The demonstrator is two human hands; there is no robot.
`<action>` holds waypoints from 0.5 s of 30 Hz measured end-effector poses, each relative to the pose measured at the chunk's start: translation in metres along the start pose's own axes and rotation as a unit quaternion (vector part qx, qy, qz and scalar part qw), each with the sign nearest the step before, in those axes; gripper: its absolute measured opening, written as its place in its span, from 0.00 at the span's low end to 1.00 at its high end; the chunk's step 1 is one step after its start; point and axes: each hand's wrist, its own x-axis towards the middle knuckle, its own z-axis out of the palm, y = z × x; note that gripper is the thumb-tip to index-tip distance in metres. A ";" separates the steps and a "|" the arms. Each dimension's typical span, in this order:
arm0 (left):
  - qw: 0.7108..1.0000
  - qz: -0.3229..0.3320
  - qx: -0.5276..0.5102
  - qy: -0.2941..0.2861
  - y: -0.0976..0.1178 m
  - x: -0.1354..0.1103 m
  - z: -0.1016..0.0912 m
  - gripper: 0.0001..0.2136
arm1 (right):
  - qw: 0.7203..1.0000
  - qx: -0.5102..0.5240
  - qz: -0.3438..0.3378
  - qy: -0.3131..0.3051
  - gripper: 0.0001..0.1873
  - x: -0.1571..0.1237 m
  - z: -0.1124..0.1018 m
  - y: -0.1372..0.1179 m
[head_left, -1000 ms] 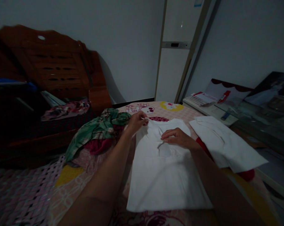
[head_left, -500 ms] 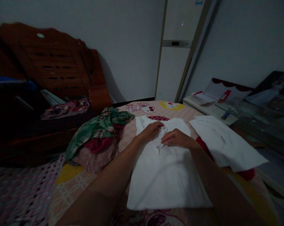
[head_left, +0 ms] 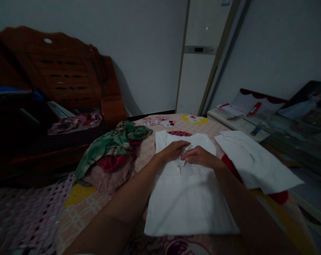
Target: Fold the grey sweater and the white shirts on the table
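A white sleeveless garment [head_left: 189, 205] lies spread out in front of me, its neck end pointing away. Near its upper middle, my left hand [head_left: 174, 150] is closed on the front opening, fingertips pinching the cloth. Just to the right and slightly nearer, my right hand [head_left: 199, 156] pinches the same opening between thumb and fingers. The cloth is puckered between the hands. Small details under the fingertips are too dim to make out. A second white garment [head_left: 258, 163], folded, lies to the right, apart from my hands.
A patterned pink cover [head_left: 141, 159] lies beneath the garments. To the left is a heap of clothes with a green plaid cloth [head_left: 104, 145]. Beyond stands a carved wooden bench [head_left: 61, 78]. A tall white cabinet unit [head_left: 194, 78] is at the back, a glass-topped table [head_left: 295, 131] at right.
My left hand has shifted slightly to the right and nearer the right hand, its fingers reaching further over the opening. The right hand has moved slightly left. The garment stays almost in place.
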 end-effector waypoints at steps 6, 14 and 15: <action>0.967 -0.131 0.043 0.213 -0.015 -0.008 -0.041 0.21 | 0.967 -0.049 0.003 0.252 0.17 0.002 -0.011 0.019; 0.857 -0.384 0.212 0.271 -0.036 -0.029 -0.067 0.15 | 0.952 -0.186 0.003 0.244 0.18 0.000 -0.015 0.053; 0.857 -0.385 0.215 0.268 -0.036 -0.029 -0.065 0.16 | 0.951 -0.196 0.002 0.237 0.18 0.000 -0.013 0.053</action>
